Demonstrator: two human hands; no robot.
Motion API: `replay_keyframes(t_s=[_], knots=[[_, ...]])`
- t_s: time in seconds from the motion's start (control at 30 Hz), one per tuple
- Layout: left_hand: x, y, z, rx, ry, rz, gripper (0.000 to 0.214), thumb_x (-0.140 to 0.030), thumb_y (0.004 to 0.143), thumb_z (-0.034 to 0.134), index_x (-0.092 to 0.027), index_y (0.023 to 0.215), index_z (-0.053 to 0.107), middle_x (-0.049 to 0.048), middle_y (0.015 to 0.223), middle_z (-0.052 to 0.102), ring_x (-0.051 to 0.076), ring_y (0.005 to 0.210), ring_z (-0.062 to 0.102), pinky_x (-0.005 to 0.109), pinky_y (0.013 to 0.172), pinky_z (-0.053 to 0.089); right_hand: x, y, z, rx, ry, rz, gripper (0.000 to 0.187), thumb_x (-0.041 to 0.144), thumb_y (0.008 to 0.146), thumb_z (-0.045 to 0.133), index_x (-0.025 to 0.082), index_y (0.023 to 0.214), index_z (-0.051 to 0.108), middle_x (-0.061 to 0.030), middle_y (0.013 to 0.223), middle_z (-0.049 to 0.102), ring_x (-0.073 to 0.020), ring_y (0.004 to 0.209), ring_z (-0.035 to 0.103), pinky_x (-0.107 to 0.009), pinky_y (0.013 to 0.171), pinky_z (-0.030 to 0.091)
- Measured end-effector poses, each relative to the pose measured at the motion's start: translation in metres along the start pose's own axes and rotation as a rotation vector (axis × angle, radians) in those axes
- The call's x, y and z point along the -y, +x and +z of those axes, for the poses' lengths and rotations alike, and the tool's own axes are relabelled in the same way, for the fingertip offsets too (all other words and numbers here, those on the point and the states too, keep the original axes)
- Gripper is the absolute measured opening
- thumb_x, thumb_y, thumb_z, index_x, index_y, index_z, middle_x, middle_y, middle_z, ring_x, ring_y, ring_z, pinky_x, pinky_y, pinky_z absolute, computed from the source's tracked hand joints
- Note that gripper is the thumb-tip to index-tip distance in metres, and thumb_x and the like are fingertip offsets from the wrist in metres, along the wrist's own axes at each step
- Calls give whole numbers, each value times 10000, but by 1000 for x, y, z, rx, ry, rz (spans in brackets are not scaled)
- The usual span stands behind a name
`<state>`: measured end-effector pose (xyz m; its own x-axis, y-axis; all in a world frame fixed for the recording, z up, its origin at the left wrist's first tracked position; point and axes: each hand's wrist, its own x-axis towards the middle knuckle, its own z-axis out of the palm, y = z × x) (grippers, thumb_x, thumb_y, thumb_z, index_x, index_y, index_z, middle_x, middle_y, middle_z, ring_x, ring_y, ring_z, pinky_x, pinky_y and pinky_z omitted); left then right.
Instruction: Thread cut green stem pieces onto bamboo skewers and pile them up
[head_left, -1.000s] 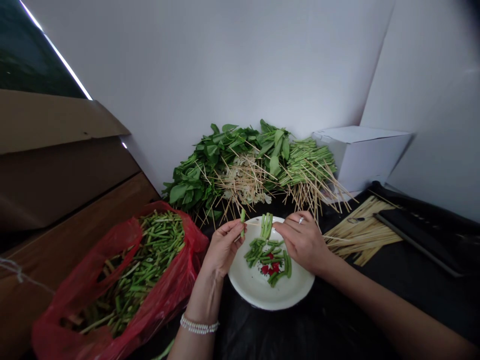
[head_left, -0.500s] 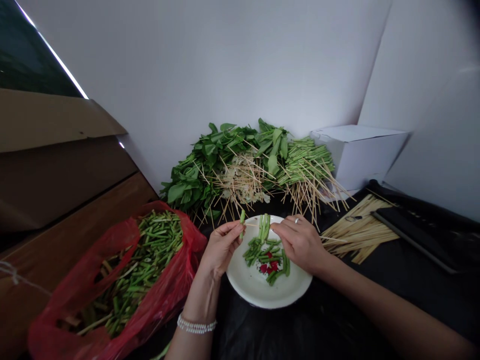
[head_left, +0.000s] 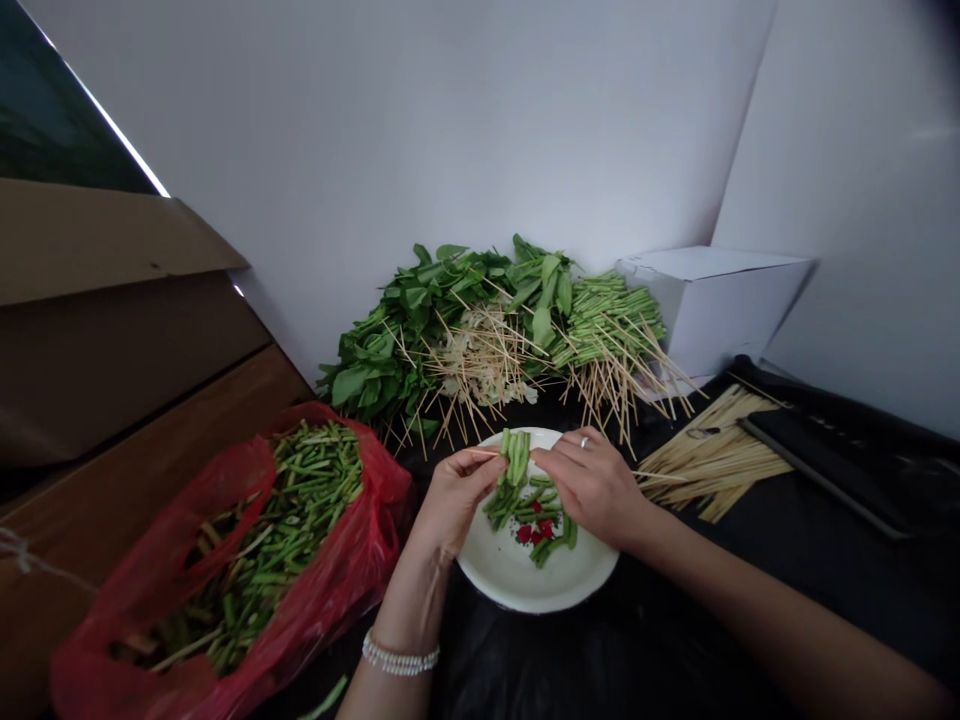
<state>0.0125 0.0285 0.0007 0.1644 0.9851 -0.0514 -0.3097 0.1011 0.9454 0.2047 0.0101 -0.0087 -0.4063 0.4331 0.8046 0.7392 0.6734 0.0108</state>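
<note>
Over a white bowl (head_left: 540,592), several short green stem pieces (head_left: 516,455) sit side by side on a bamboo skewer (head_left: 660,475). My right hand (head_left: 592,485) is closed around the skewer, whose free end sticks out to the right beyond the hand. At the other side of the row, my left hand (head_left: 465,490) pinches the outermost stem piece between thumb and finger. Below both hands, loose cut stem pieces (head_left: 551,512) lie in the bowl over a red flower print.
A red plastic bag (head_left: 375,500) of cut stems stands at left. Behind the bowl are leafy greens (head_left: 367,360), skewered pale pieces (head_left: 480,350) and skewered green stems (head_left: 611,310). A white box (head_left: 720,300) and a pile of bare skewers (head_left: 712,460) are to the right.
My left hand has moved right, bringing its stem piece from apart to against the row on the skewer. The right hand has shifted slightly left.
</note>
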Motion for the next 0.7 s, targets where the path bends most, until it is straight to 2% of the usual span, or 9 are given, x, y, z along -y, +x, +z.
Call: replay_keyframes(t_s=[0.1,0.27,0.37,0.43,0.53,0.6,0.7], knots=[[-1,2,-5,59,215,98,214,-282,670,812,-159,839,766,50,794,743,136,661,632,256,655,490,-7,-1,0,-32,-33,20,288,53,887,402,129,958,671,-46,719,627,-179,726,513,-343,764,364],[1,3,-14,143,1127,385,129,-213,787,670,-204,870,768,67,861,730,227,818,652,337,770,477,-14,-3,1,-58,-44,40,272,52,887,418,110,986,665,-46,732,631,-178,737,530,-343,782,370],[4,0,-13,246,1509,415,183,-186,794,640,-223,930,758,81,928,720,271,919,640,376,820,468,-12,-2,1,-49,-51,44,267,55,885,427,114,979,669,-41,721,625,-179,728,527,-342,786,370],[7,-3,-9,289,1630,407,269,-202,774,661,-218,1033,734,104,1022,707,303,995,622,409,869,459,-11,-1,1,-40,-55,45,265,52,879,433,117,975,670,-40,728,629,-180,726,525,-342,785,368],[8,-7,-5,332,1679,389,409,-228,745,685,-206,1153,678,131,1139,664,322,1059,601,435,937,432,-10,-1,2,-28,-58,46,270,48,875,430,125,968,672,-38,735,631,-178,723,521,-339,780,366],[8,-9,-3,359,1669,343,406,-212,738,669,-197,1144,665,134,1135,650,307,1022,617,412,905,450,-11,-1,2,-23,-61,48,271,57,883,423,130,964,671,-36,729,629,-177,721,518,-338,778,362],[6,-12,-2,392,1652,269,291,-166,721,630,-188,1008,673,113,1001,663,281,898,642,375,799,474,-12,-2,3,-11,-62,54,268,78,896,418,134,972,669,-37,728,629,-177,728,518,-335,775,357]])
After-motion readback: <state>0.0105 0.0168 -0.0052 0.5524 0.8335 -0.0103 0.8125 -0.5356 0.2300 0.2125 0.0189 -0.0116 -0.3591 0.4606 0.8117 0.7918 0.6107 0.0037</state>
